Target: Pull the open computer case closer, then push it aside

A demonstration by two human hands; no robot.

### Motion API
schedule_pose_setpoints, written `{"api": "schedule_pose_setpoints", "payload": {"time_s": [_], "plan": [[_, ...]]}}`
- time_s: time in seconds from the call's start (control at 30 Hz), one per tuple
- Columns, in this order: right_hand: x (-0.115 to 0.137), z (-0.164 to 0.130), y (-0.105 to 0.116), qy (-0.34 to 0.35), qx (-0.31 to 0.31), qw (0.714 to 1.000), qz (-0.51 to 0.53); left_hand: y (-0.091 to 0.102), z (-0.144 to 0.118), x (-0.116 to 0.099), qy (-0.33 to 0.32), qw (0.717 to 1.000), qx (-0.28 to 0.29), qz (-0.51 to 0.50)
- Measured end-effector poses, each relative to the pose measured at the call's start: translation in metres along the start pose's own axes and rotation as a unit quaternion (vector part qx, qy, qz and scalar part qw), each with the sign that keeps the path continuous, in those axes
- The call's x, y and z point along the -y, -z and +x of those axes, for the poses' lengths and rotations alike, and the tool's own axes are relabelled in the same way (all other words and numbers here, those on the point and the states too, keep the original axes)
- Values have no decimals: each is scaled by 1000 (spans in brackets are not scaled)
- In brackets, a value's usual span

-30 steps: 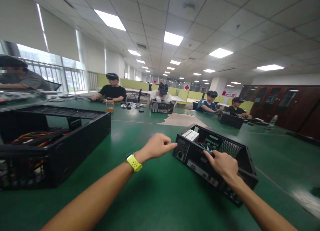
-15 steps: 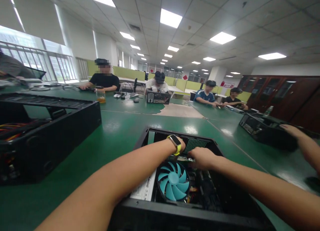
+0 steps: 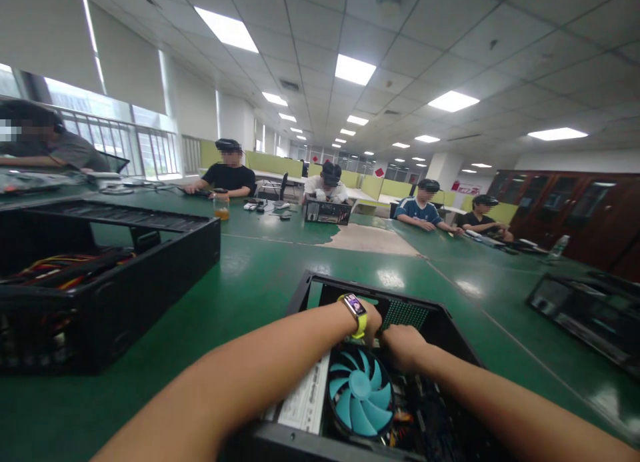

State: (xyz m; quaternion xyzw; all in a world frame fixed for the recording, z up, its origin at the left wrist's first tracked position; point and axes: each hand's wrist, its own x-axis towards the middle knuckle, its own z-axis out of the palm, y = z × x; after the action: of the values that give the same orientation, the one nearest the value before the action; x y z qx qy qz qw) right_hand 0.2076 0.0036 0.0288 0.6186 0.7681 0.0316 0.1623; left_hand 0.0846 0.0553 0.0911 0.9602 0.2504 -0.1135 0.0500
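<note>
Both hands are reaching into the open computer case [image 3: 453, 329] at lower centre of the frame, past the blue fan [image 3: 361, 393]. Left hand [image 3: 371, 317] and right hand [image 3: 403, 345] are curling downward; grip cannot be determined.

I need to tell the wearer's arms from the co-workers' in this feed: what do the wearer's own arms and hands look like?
Both forearms are bare, with no sleeves and no gloves in view. The left hand has a watch on its wrist: a yellow-green strap and a small rectangular lit screen. The right hand and its wrist carry nothing visible. The fingers are mostly hidden, so rings cannot be told.
</note>
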Motion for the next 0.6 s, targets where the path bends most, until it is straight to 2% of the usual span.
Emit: {"api": "schedule_pose_setpoints", "payload": {"time_s": [0.07, 0.1, 0.17, 0.2, 0.23, 0.3, 0.37, 0.43, 0.5, 0.6], "plan": [[1, -1, -2, -14, -1, 1000, 6, 15, -46, 13, -38, 998, -41, -33], [1, -2, -3, -19, -2, 1000, 10, 17, -75, 22, -71, 990, -90, -79], [1, -4, -2, -24, -2, 1000, 19, 5, -139, 43, -127, 942, -226, -215], [0, -5, 0, -24, -2, 999, 25, -10, -169, 52, -139, 918, -252, -272], [-2, -5, 3, -24, -3, 999, 33, -31, -196, 60, -125, 901, -255, -328], [-7, -8, 14, -23, -6, 998, 53, -82, -234, 67, -74, 889, -222, -394], [-11, -16, 31, -16, -11, 997, 78, -132, -247, 60, -56, 868, -185, -457], [-9, -37, 51, 6, -34, 991, 129, -165, -240, 41, -27, 848, -177, -499], [2, -73, 68, 26, -94, 972, 216, -178, -219, 11, 9, 837, -224, -500], [34, -144, 70, 12, -258, 925, 279, -174, -178, -51, 52, 830, -329, -447]]}}
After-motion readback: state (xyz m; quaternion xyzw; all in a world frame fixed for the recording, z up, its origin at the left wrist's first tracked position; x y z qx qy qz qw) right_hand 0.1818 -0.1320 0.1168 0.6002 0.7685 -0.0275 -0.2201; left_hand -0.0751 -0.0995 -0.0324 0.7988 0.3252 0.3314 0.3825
